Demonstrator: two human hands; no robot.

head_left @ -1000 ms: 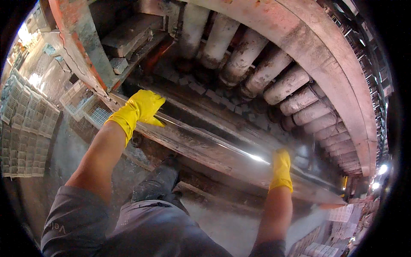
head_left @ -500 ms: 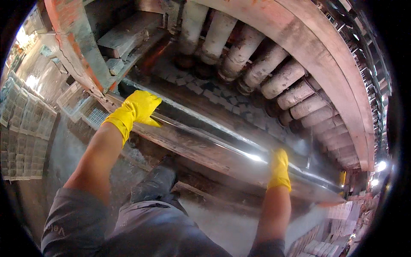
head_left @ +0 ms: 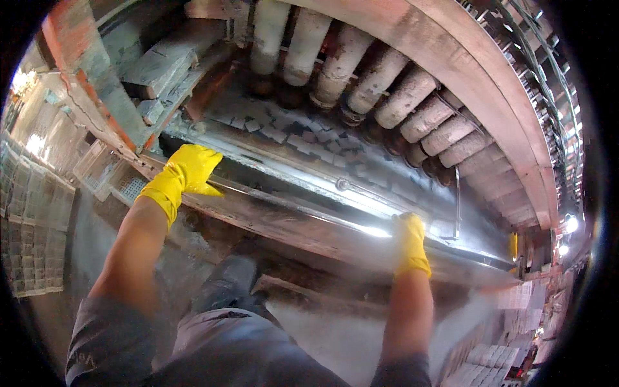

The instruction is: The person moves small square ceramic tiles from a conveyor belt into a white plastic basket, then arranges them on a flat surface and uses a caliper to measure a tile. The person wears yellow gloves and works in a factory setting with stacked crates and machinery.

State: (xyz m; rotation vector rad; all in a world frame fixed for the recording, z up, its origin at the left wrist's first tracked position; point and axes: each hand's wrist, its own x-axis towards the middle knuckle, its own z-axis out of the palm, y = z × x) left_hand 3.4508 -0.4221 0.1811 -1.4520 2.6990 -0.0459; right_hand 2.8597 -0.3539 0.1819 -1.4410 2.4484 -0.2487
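Currently both hands, in yellow rubber gloves, are at a shiny metal rail (head_left: 371,230) that crosses mid-view. Clock face laid on the view, twelve at the top: the rail's long axis runs straight-ish from between nine and ten to between three and four. The left hand (head_left: 186,173) sits at nine, at the rail's near-left end; fingers bent, thumb spread below them, hand about half open, the rail end appearing to enter the gap. Firm hold or light rest: cannot tell. The right hand (head_left: 411,240) lies just short of four, over the rail beside its brightest glare, fingers seemingly curled down; blurred, so grip not determinable.

Key relation: from the left hand the rail leads off toward between three and four, and the right hand is on that same line, nearer the far-right end.

Beyond the rail, a paler metal strip (head_left: 290,171) lies roughly parallel. Square tile pieces (head_left: 300,143) are scattered at twelve, below a row of dusty cylinders (head_left: 342,61) from eleven to past two. Stacked crates (head_left: 39,238) stand between eight and nine
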